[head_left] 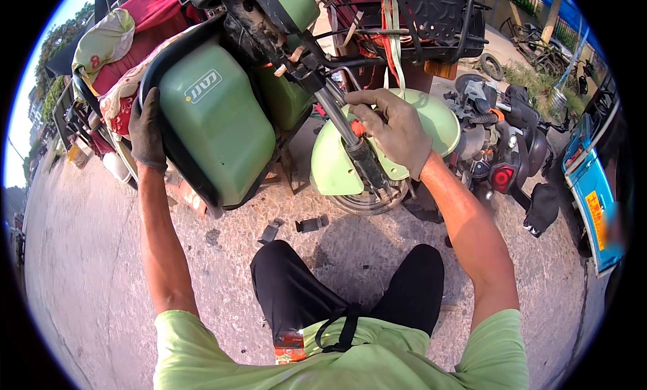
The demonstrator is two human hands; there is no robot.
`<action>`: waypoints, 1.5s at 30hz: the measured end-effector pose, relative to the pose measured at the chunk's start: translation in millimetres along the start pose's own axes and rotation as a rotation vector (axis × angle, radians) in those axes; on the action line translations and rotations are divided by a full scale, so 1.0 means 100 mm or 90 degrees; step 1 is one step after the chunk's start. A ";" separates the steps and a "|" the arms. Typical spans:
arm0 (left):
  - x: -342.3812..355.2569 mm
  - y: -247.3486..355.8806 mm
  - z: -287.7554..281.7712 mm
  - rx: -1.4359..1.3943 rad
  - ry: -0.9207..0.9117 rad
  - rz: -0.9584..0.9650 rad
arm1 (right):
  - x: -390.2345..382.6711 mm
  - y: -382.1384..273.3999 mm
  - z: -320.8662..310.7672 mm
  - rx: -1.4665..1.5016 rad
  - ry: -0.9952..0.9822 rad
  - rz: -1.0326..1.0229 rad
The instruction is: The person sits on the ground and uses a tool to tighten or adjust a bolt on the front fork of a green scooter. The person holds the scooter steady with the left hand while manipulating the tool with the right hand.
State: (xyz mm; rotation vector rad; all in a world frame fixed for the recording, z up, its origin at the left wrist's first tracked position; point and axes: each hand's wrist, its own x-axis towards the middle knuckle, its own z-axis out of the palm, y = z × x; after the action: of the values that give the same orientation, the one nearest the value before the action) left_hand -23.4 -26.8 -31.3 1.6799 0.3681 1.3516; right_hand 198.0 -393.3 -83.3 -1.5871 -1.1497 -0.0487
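My left hand [147,128], in a dark glove, grips the black-edged rim of a green front panel [222,117] of an electric scooter. Its fingers wrap over the edge. Right of the panel, the scooter's front fork [344,117] slants down to the wheel [367,203]. A pale green mudguard [333,168] surrounds the fork. Over this mudguard is my right hand [397,131], gloved too, its fingers bent beside the fork and a small red-orange part [358,128]. What lies between those fingers is hidden.
Two black plastic pieces [311,224] lie on the concrete ground near my knees. A dark motorbike with a red tail light [502,178] stands at right, beside a blue vehicle panel [593,188]. Behind the scooter is a black rack [431,23] with straps. Red cloth [145,36] hangs at left.
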 end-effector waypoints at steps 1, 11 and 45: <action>0.01 0.01 0.02 0.015 -0.002 0.002 | 0.01 0.11 -0.04 -0.048 0.069 -0.062; -0.01 -0.01 0.03 -0.051 -0.028 -0.050 | 0.43 0.19 -0.30 -0.327 -0.088 0.063; 0.04 -0.02 0.00 -0.041 -0.030 -0.025 | 0.64 0.48 0.18 -0.475 0.115 0.198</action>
State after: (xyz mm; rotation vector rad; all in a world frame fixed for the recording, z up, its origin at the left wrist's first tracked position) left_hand -21.3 -22.9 -30.6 1.6394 0.3254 1.2792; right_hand 255.1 -334.7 -88.7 -2.3471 -0.7601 -0.4498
